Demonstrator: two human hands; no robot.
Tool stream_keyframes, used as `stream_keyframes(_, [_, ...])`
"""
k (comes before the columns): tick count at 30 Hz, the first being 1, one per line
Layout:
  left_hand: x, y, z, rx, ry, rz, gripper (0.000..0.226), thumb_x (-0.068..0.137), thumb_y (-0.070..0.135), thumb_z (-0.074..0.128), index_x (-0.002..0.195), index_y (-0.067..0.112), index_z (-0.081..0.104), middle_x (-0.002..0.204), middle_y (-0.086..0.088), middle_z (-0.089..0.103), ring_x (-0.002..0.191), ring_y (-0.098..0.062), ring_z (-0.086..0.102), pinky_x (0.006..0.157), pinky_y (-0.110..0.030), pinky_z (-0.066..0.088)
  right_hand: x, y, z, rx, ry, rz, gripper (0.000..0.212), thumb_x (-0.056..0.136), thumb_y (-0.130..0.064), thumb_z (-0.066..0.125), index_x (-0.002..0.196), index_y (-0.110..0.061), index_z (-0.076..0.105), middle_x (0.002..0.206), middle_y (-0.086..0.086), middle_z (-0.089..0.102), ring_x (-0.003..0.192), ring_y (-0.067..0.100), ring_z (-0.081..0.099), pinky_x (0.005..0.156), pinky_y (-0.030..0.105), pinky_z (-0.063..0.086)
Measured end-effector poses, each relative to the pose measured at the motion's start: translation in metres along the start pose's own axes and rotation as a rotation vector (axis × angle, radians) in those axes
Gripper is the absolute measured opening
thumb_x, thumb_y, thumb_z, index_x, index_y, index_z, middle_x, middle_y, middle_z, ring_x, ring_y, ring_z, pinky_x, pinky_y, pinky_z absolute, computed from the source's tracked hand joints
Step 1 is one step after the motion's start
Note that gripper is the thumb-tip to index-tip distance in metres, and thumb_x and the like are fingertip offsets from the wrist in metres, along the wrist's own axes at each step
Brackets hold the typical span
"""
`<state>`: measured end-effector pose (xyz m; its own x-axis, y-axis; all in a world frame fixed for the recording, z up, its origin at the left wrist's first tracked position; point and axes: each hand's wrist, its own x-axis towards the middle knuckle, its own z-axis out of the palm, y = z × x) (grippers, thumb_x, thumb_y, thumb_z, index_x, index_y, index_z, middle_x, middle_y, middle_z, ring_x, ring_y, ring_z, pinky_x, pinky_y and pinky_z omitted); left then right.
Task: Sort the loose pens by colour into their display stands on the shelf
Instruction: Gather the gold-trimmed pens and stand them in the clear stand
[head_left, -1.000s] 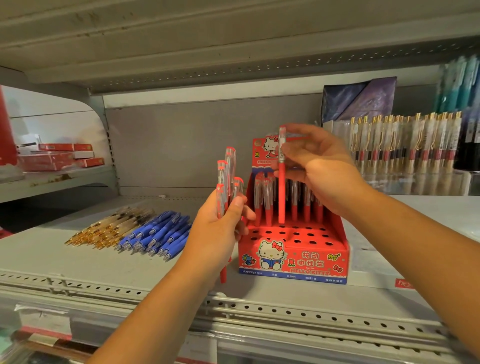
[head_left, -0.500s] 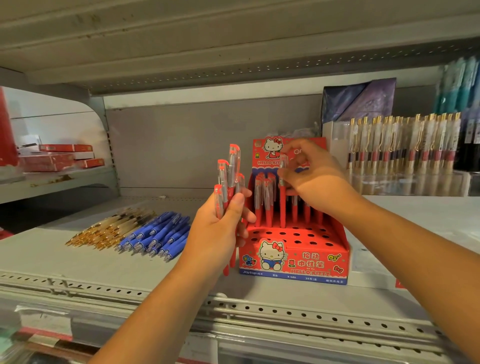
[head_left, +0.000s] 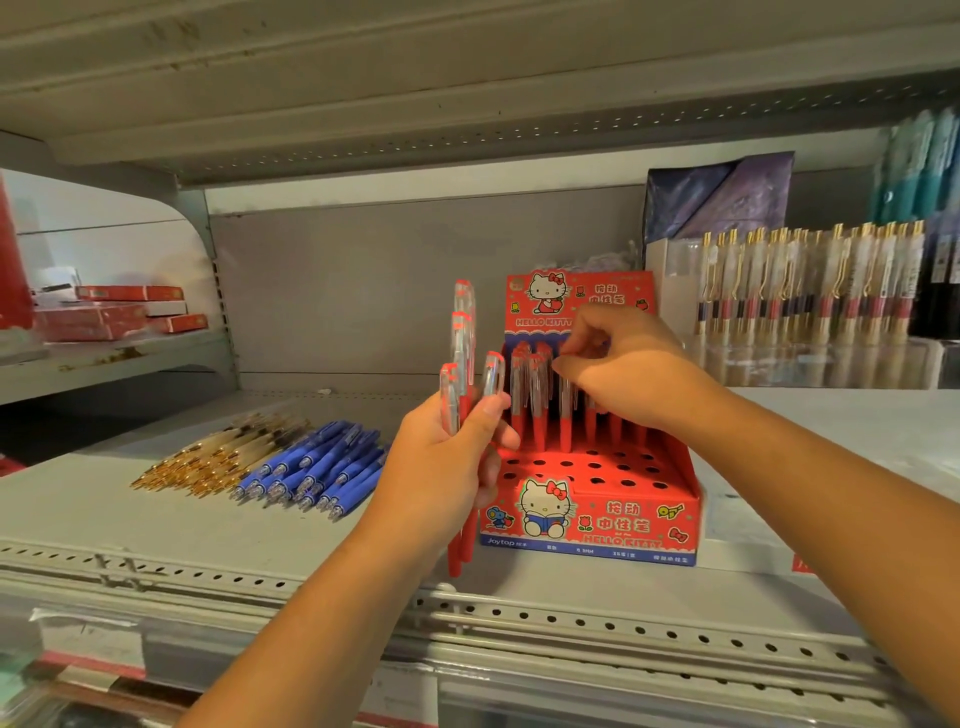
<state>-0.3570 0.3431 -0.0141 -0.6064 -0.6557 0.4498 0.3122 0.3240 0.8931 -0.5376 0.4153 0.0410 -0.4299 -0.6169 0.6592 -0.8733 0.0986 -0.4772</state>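
Observation:
My left hand (head_left: 447, 467) grips a bundle of several red pens (head_left: 462, 338), upright, just left of the red Hello Kitty display stand (head_left: 597, 525). Several red pens (head_left: 530, 395) stand in the stand's back rows; its front holes are bare. My right hand (head_left: 628, 369) hovers over those rows, its curled fingers pinching the top of one red pen that stands in a hole. Loose blue pens (head_left: 317, 467) lie in a pile on the shelf to the left, with a pile of loose gold-tipped pens (head_left: 208, 457) beside them.
A clear stand of gold-clipped pens (head_left: 805, 280) stands at the back right, with dark folders behind it. Red boxes (head_left: 114, 312) lie on the neighbouring shelf at the left. The perforated shelf edge (head_left: 571, 613) runs along the front.
My right hand has lowered the red pen from above the stand into a hole in the back rows. My left hand has stayed in place with its bundle.

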Motion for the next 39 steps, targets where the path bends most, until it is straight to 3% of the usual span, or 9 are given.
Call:
stream_keyframes(6, [0.001, -0.001, 0.0, -0.012, -0.052, 0.035, 0.025, 0.097, 0.031, 0.056, 0.103, 0.008, 0.065, 0.079, -0.007, 0.074, 0.048, -0.013, 0.052, 0.045, -0.022, 0.044, -0.004, -0.009, -0.003, 0.103, 0.067, -0.142, 0.016, 0.082, -0.015, 0.068, 0.078, -0.031, 0.066, 0.08, -0.011, 0.066, 0.074, 0.009, 0.06, 0.068, 0.026, 0.046])
stream_keyframes(10, [0.001, -0.002, -0.002, -0.017, -0.062, 0.04, 0.024, 0.099, 0.03, 0.054, 0.104, 0.009, 0.065, 0.081, -0.008, 0.074, 0.05, -0.013, 0.053, 0.047, -0.022, 0.046, -0.015, -0.022, -0.004, 0.426, -0.192, -0.254, 0.017, 0.088, -0.006, 0.067, 0.097, -0.02, 0.072, 0.091, 0.002, 0.073, 0.078, 0.008, 0.066, 0.061, 0.016, 0.048])
stream_keyframes(13, [0.0, -0.002, -0.003, 0.0, -0.074, 0.038, 0.026, 0.1, 0.03, 0.053, 0.101, 0.007, 0.064, 0.076, -0.006, 0.073, 0.049, -0.012, 0.055, 0.047, -0.021, 0.047, -0.019, -0.024, 0.001, 0.5, -0.281, -0.237, 0.013, 0.088, -0.011, 0.07, 0.101, -0.013, 0.071, 0.089, 0.004, 0.074, 0.076, 0.005, 0.068, 0.06, 0.011, 0.047])
stream_keyframes(18, [-0.001, -0.002, -0.001, -0.099, -0.109, -0.003, 0.028, 0.101, 0.028, 0.049, 0.106, 0.005, 0.064, 0.079, -0.011, 0.074, 0.057, -0.018, 0.067, 0.051, -0.024, 0.054, -0.018, -0.022, 0.006, 0.585, -0.311, -0.163, 0.01, 0.089, -0.01, 0.068, 0.095, -0.017, 0.067, 0.084, -0.001, 0.073, 0.075, 0.007, 0.067, 0.063, 0.023, 0.052])
stream_keyframes(22, [0.0, -0.003, -0.001, -0.184, -0.078, -0.06, 0.021, 0.102, 0.023, 0.047, 0.108, 0.013, 0.065, 0.087, -0.012, 0.076, 0.08, -0.026, 0.075, 0.058, -0.032, 0.061, -0.013, -0.024, 0.005, 0.791, -0.235, -0.038, 0.017, 0.095, 0.001, 0.053, 0.096, -0.013, 0.063, 0.084, 0.006, 0.074, 0.075, 0.017, 0.069, 0.064, 0.028, 0.055])
stream_keyframes(26, [-0.001, -0.001, -0.002, -0.187, -0.078, -0.056, 0.021, 0.101, 0.022, 0.049, 0.105, 0.008, 0.065, 0.085, -0.014, 0.071, 0.078, -0.028, 0.073, 0.053, -0.037, 0.06, -0.008, -0.024, -0.008, 0.969, -0.098, 0.061, 0.017, 0.098, 0.001, 0.047, 0.099, -0.01, 0.06, 0.073, 0.007, 0.07, 0.065, 0.021, 0.066, 0.061, 0.031, 0.058])
stream_keyframes(33, [-0.001, -0.001, -0.003, -0.078, -0.063, -0.062, 0.02, 0.103, 0.024, 0.048, 0.099, 0.012, 0.064, 0.071, -0.004, 0.065, 0.048, -0.014, 0.054, 0.039, -0.023, 0.041, -0.007, -0.009, -0.025, 0.813, 0.081, 0.069, 0.019, 0.099, 0.0, 0.049, 0.108, -0.014, 0.058, 0.088, 0.011, 0.067, 0.065, 0.021, 0.065, 0.056, 0.037, 0.061])
stream_keyframes(36, [0.001, -0.003, -0.005, -0.038, -0.082, -0.071, 0.021, 0.102, 0.03, 0.05, 0.094, 0.02, 0.066, 0.064, 0.002, 0.057, 0.043, -0.007, 0.036, 0.039, -0.021, 0.029, -0.01, 0.004, -0.03, 0.606, 0.122, -0.042, 0.028, 0.099, 0.0, 0.05, 0.099, -0.026, 0.058, 0.07, -0.009, 0.068, 0.061, 0.016, 0.065, 0.056, 0.038, 0.061])
stream_keyframes(39, [0.001, -0.003, -0.006, -0.051, -0.093, -0.086, 0.021, 0.101, 0.033, 0.052, 0.09, 0.025, 0.068, 0.063, 0.001, 0.051, 0.043, -0.008, 0.033, 0.04, -0.022, 0.027, -0.012, 0.014, -0.029, 0.494, 0.131, -0.074, 0.035, 0.098, 0.003, 0.049, 0.098, -0.031, 0.058, 0.07, -0.003, 0.061, 0.062, 0.019, 0.064, 0.059, 0.042, 0.061])
